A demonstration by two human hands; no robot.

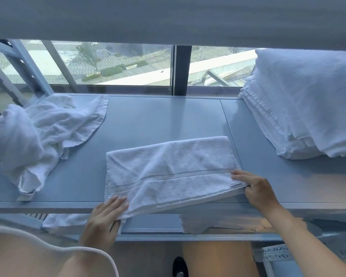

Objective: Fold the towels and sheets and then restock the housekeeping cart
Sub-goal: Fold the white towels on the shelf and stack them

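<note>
Two linen heaps [38, 134] (stack [300, 108] rightward) flank the held towel [168, 168].

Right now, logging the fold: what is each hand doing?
Left hand: pinches the near left corner of the folded towel.
Right hand: pinches the towel's near right corner.

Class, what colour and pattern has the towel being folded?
White towel, with a woven band running across it; the head view shows it.

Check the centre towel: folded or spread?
Folded. The towel lies as a doubled rectangle on the table, layered edges showing at its near side, with the left hand and right hand gripping its near corners.
</note>
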